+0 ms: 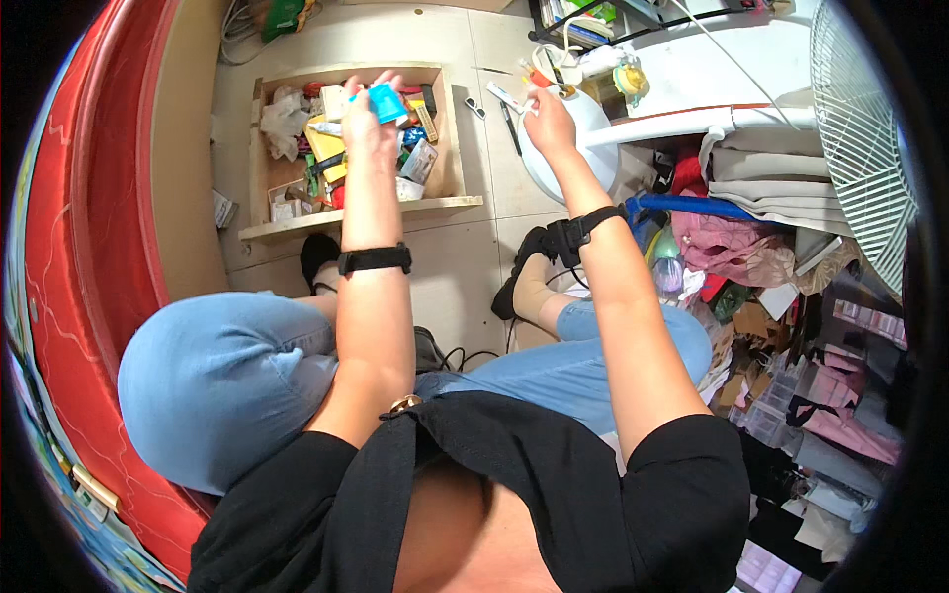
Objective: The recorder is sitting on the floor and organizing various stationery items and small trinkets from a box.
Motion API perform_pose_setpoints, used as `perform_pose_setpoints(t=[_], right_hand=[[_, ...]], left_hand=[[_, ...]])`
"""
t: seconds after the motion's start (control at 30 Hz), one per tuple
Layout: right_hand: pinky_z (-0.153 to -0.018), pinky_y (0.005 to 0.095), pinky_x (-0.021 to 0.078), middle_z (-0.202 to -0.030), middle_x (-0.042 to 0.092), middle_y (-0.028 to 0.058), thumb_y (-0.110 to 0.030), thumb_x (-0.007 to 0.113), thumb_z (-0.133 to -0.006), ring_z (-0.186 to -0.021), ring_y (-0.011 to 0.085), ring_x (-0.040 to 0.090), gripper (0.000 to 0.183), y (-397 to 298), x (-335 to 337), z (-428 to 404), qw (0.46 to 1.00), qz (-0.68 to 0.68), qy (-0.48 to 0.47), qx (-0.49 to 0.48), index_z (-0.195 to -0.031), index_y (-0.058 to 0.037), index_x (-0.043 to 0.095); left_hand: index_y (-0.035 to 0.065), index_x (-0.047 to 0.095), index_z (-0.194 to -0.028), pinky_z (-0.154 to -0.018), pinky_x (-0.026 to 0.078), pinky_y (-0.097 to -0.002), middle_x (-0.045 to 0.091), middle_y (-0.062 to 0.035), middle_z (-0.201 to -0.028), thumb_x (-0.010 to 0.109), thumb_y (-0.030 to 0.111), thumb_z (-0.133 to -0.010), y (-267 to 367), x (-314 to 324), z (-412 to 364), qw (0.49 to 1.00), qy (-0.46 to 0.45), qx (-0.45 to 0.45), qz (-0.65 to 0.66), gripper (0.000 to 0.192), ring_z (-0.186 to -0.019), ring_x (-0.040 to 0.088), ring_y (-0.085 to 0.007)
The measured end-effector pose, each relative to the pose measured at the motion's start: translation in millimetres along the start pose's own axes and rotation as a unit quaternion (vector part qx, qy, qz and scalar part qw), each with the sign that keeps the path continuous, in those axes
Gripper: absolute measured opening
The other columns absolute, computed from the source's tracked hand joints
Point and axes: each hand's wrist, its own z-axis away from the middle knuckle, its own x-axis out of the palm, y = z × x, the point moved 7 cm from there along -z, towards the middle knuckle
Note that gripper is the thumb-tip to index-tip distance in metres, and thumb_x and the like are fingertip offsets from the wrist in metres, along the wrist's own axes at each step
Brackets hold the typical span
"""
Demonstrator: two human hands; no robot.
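Observation:
My left hand [368, 122] is held palm up over a wooden drawer [437, 205] that rests on the tiled floor. A small flat bright-blue packet [386, 103] lies in its grasp. Off to the right, my right hand [550, 122] has its fingers closed around the end of a slim white pen-like stick [504, 95]; its exact kind is unclear. That hand is above the white round base [604, 167] of a standing fan. Inside the drawer are a crumpled clear plastic bag [284, 122], a yellow item [324, 152] and several small boxes, partly hidden by my left hand and forearm.
A black pen [511, 127] and a small black-and-white item [474, 108] lie beside the drawer. The fan's pole [667, 127] and grille [860, 126] extend rightward. Piled clothes [730, 241] and clutter line the right side; a red covering [96, 296] runs along the left.

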Motion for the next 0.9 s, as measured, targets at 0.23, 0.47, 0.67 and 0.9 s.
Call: perform_pose_setpoints(t=[0.23, 0.47, 0.67, 0.9], right_hand=[[-0.076, 0.0402, 0.0487, -0.094, 0.062, 0.0134, -0.025, 0.061, -0.077, -0.088, 0.0290, 0.061, 0.032, 48, 106, 28, 0.962, -0.025, -0.241, 0.129, -0.104, -0.0091, 0.061], [-0.080, 0.0432, 0.0492, -0.107, 0.056, 0.0187, -0.023, 0.061, -0.077, -0.096, 0.0344, 0.059, 0.030, 37, 179, -2, 0.954, 0.039, -0.252, 0.156, -0.102, -0.0048, 0.059], [-0.080, 0.0416, 0.0502, -0.112, 0.054, 0.0182, -0.012, 0.059, -0.077, -0.094, 0.0335, 0.061, 0.026, 56, 193, -9, 0.950, 0.107, -0.234, 0.177, -0.100, -0.0019, 0.058], [-0.071, 0.0394, 0.0494, -0.091, 0.060, 0.0109, -0.015, 0.061, -0.072, -0.084, 0.0298, 0.061, 0.019, -26, 105, -20, 0.971, -0.164, -0.148, -0.093, -0.089, -0.0078, 0.059]], left_hand=[[0.0005, 0.037, -0.134, -0.102, 0.031, -0.0372, 0.043, -0.0235, -0.132, 0.059, 0.024, -0.083, 8, -35, 5, 0.689, 0.153, 0.176, -0.686, 0.060, -0.124, 0.040, -0.0331], [0.0017, 0.054, -0.115, -0.094, 0.040, -0.0319, 0.056, -0.0129, -0.114, 0.054, 0.002, -0.083, -9, -36, -4, 0.877, 0.076, 0.147, -0.451, 0.033, -0.107, 0.053, -0.0208], [0.0007, 0.059, -0.106, -0.086, 0.044, -0.0276, 0.061, -0.0074, -0.104, 0.049, -0.002, -0.085, -36, -29, -1, 0.911, 0.058, 0.058, -0.404, 0.024, -0.097, 0.057, -0.0147], [0.0032, 0.054, -0.116, -0.088, 0.045, -0.0384, 0.056, -0.0148, -0.116, 0.044, 0.033, -0.093, -54, -49, 6, 0.959, 0.046, -0.132, -0.248, 0.038, -0.110, 0.053, -0.0234]])
